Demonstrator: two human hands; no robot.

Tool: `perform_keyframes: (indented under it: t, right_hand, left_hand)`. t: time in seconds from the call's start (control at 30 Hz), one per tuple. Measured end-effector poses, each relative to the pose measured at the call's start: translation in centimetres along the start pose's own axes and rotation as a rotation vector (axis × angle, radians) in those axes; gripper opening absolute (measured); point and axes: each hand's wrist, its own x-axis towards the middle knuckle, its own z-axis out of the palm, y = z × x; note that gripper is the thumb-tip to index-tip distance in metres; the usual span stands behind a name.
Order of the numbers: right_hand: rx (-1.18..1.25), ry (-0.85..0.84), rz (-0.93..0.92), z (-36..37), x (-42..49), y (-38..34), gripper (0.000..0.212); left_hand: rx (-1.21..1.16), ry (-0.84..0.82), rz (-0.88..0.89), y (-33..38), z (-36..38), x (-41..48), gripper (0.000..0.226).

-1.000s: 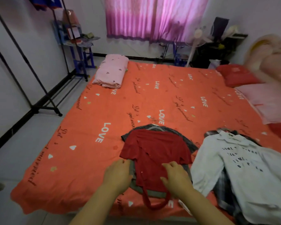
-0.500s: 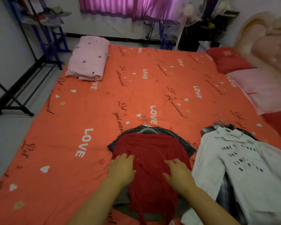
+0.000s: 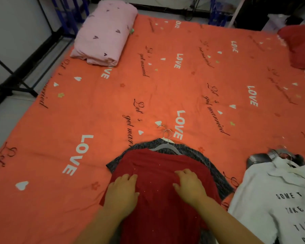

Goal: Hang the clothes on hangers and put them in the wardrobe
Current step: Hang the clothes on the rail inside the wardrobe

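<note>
Head cam: left hand (image 3: 121,192) and right hand (image 3: 190,188) lie palm-down, fingers together, pressing the red top (image 3: 157,164) that's on a grey garment (image 3: 202,156) on the orange sheet (image 3: 95,111) printed "LOVE" and "Let's get married". White shirt (image 3: 262,182) just beside it reads "SOME T", "TAKE".

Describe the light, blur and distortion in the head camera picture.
Head view: dim, warm light, no glare or hard shadows on the orange bedsheet. Head view: wide-angle bending tilts the black rack at left. Head view: the lettering on the white shirt at right is soft, while the left hand, right hand and red garment look fairly sharp.
</note>
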Motion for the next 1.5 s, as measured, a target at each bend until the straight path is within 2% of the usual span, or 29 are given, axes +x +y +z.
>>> perform_keyframes:
  t: [0.13, 0.37, 0.5, 0.6, 0.7, 0.83, 0.97, 1.17, 1.33, 1.4, 1.5]
  right_hand:
    - [-0.003, -0.024, -0.023, 0.8, 7.5, 2.2, 0.051]
    - [0.064, 0.084, -0.016, 3.4, 17.4, 4.2, 0.055]
    - [0.036, 0.084, -0.018, 5.2, 19.7, 4.6, 0.057]
    - [-0.013, 0.152, -0.006, 5.7, 20.3, 4.7, 0.053]
    - [0.063, 0.191, -0.017, 5.4, 19.8, 4.7, 0.047]
    - [0.203, 0.289, -0.115, 3.6, 16.8, 3.8, 0.04]
    - [0.224, 0.404, -0.279, 1.3, 11.7, 1.5, 0.038]
    - [0.255, 0.465, -0.476, -2.6, 2.1, -4.9, 0.035]
    - [0.266, 0.564, -0.721, -5.4, -7.4, -12.1, 0.038]
    - [0.25, 0.593, -0.827, -6.0, -11.6, -15.4, 0.035]
    - [0.249, 0.593, -0.981, -5.9, -18.2, -20.9, 0.035]
  left_hand:
    - [-0.045, 0.003, -0.044, 0.7, 2.4, 4.4, 0.059]
    - [-0.066, 0.036, -0.094, 0.7, 5.9, 8.7, 0.059]
    - [-0.083, 0.041, -0.092, 0.6, 7.2, 9.2, 0.058]
    - [-0.095, 0.048, -0.097, 0.5, 7.7, 9.0, 0.058]
    - [-0.091, 0.068, -0.085, 0.6, 7.8, 8.6, 0.058]
    - [-0.091, 0.124, -0.083, 0.7, 6.8, 7.4, 0.058]
    - [-0.137, 0.235, -0.073, 0.8, 4.4, 5.6, 0.058]
    - [-0.225, 0.419, -0.063, -0.4, -1.0, 0.4, 0.059]
    - [-0.222, 0.717, -0.054, -3.1, -5.6, -8.2, 0.055]
    - [-0.181, 0.871, -0.071, -4.8, -6.7, -12.7, 0.054]
    - [-0.166, 1.012, -0.13, -8.5, -7.0, -20.5, 0.052]
